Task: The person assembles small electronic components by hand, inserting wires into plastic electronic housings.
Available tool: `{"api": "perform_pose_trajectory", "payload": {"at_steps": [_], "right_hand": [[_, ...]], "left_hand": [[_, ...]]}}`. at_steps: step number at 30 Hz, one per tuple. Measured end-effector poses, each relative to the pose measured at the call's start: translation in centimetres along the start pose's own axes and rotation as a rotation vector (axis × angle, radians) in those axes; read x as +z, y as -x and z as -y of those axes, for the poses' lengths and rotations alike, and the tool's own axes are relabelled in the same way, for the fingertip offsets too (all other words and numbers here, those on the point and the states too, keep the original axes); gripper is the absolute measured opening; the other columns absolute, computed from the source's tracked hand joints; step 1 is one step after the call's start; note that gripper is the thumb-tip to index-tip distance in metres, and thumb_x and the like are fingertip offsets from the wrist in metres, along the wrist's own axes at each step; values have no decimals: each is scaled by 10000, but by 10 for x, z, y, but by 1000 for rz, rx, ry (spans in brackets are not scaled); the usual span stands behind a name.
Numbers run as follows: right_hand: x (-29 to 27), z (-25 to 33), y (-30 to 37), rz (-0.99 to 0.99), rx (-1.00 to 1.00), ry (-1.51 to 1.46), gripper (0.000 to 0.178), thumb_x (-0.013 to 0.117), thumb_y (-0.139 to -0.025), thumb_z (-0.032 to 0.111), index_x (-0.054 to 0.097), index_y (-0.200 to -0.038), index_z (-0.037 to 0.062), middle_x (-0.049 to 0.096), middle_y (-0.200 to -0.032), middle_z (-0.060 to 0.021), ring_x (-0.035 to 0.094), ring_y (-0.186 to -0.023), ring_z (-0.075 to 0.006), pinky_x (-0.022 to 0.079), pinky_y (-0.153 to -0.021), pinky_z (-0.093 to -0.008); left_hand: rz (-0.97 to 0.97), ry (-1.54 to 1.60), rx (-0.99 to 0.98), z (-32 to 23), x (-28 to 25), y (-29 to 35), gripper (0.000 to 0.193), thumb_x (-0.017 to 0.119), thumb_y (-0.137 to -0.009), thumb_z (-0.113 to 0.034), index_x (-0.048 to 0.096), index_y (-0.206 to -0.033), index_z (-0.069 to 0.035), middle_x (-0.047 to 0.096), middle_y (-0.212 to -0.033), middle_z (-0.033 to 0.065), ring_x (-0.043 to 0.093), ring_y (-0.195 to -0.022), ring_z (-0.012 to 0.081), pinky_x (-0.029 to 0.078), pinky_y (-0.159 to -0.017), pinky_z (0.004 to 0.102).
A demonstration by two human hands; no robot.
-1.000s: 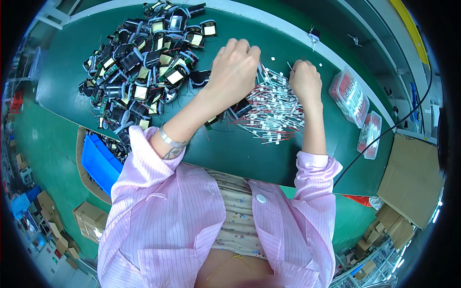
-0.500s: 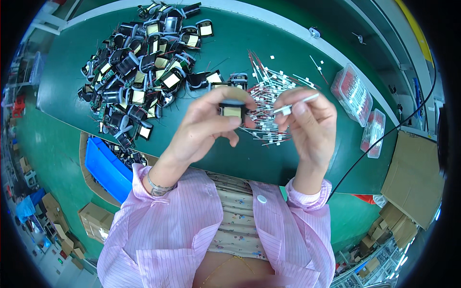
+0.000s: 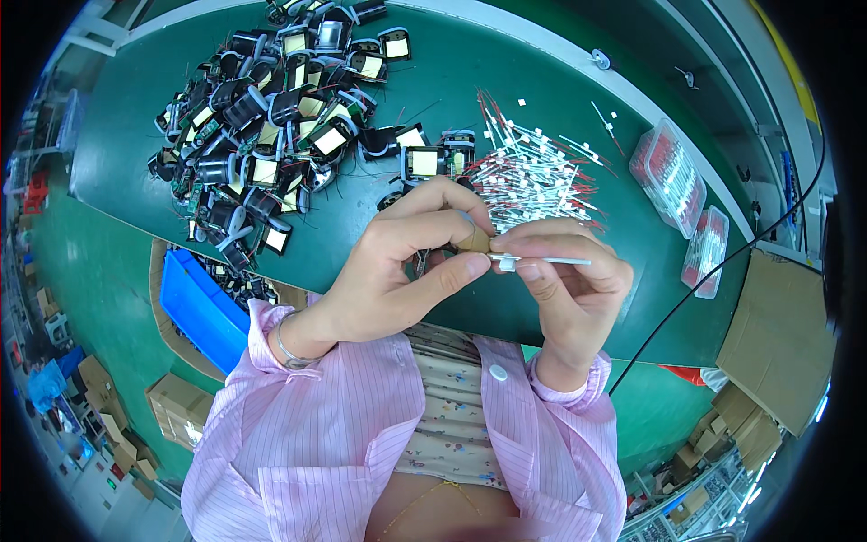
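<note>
In front of my body, my left hand [image 3: 388,262] is closed around a small black module, mostly hidden by the fingers; a tan rounded part [image 3: 473,239] of it shows at the fingertips. Between thumb and fingers, my right hand [image 3: 582,285] pinches a thin white lead [image 3: 564,261] with a small white tab. The lead's left end meets the module at my left fingertips; whether it is joined cannot be seen. Beyond my hands lies a heap of white and red leads [image 3: 533,172]. To its left is a large pile of black modules [image 3: 262,172] with pale yellow pads and loose wires.
Two clear plastic boxes [image 3: 666,185] of leads stand at the right of the green table [image 3: 433,68]. A black cable [image 3: 695,298] crosses the table's right side. Below the left edge, a blue bin [image 3: 200,307] sits in a cardboard box [image 3: 161,289] beside more modules.
My hands have come together and lower. The module in my left hand has turned, its yellow pad now out of sight. The lead in my right hand has swung level and reaches the module.
</note>
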State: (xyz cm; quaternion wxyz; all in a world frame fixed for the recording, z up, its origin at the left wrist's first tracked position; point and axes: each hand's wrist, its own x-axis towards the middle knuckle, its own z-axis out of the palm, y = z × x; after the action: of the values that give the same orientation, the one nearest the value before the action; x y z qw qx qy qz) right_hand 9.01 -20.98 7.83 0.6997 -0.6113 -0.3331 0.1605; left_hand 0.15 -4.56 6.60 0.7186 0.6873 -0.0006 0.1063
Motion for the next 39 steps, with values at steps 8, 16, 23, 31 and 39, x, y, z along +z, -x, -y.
{"api": "perform_pose_trajectory", "payload": {"at_steps": [8,16,23,31,39], "right_hand": [[2,7,-2,-174,279,-454,116,711,-779,-20,681,-885,-55,667,-918,-186,641,-788,-207,528,-688,-310],[16,4,4,-44,131,72,145,734,-722,-66,698,-860,-39,647,-789,-109,588,-699,-159,437,-624,-255],[14,3,3,-47,71,26,141,687,-692,-99,686,-816,-32,646,-799,-112,591,-714,-165,447,-639,-274],[20,7,1,-166,73,-104,189,639,-673,-120,657,-838,-30,643,-883,-148,613,-780,-192,491,-724,-293],[22,17,-3,-38,-171,238,173,668,-666,-114,642,-826,-56,649,-885,-186,628,-690,-175,500,-592,-248]], "left_hand": [[-63,71,-113,-8,-4,6,112,667,-797,-75,681,-787,36,585,-940,132,547,-824,185,425,-704,284],[-88,-147,36,-11,-5,8,104,669,-769,-41,682,-799,58,600,-935,165,562,-836,204,443,-713,291],[-41,-203,117,-9,-11,8,113,632,-784,-6,677,-857,68,612,-970,188,593,-827,219,471,-722,304],[48,-230,344,8,-11,15,575,635,-821,2,371,-1330,44,568,-1212,301,579,-1068,336,492,-855,417],[48,-292,436,9,-14,14,593,671,-794,-16,388,-1313,36,586,-1192,291,580,-1048,362,465,-895,453]]}}
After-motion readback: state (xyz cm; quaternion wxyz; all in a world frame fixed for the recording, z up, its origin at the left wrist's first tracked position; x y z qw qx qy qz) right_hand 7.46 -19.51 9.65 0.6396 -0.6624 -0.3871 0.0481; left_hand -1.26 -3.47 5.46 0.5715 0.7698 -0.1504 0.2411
